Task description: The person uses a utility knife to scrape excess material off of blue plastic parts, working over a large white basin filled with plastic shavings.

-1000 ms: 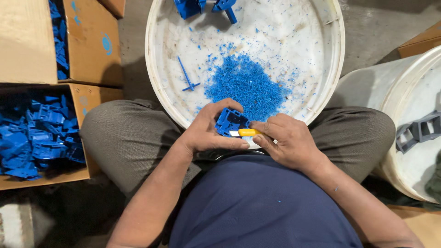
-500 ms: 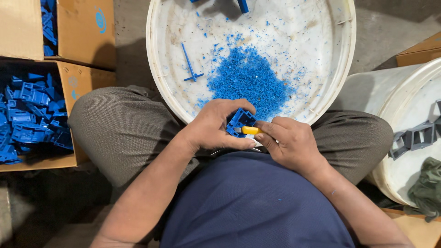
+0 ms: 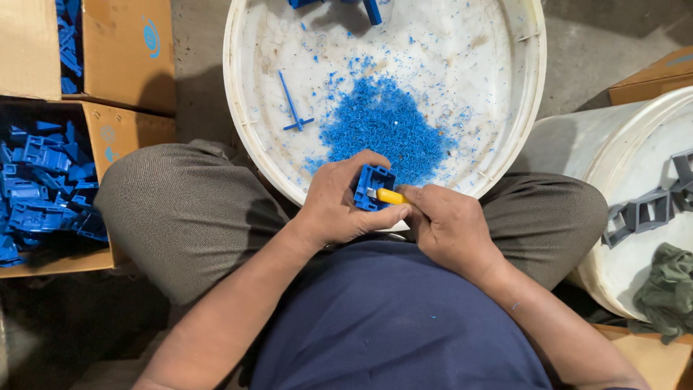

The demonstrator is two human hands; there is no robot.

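My left hand (image 3: 338, 204) grips a small blue plastic box-shaped part (image 3: 372, 185) just above my lap. My right hand (image 3: 447, 225) holds a yellow-handled knife (image 3: 390, 196) whose tip rests against the part's edge. Both hands meet over the near rim of a big white round tub (image 3: 242, 137). A heap of blue plastic shavings (image 3: 382, 126) lies in the tub right beyond the hands. A thin blue plastic sprue (image 3: 293, 105) lies to the left of the heap.
A cardboard box (image 3: 119, 137) full of blue plastic parts (image 3: 43, 195) stands at my left knee, another box (image 3: 108, 50) behind it. At right, a white bucket (image 3: 577, 155) holds grey plastic frames (image 3: 646, 209) and a green rag (image 3: 668, 289).
The view has shifted slightly; my hands stay together on the part, with the left hand turning it a little and the knife still at its edge.
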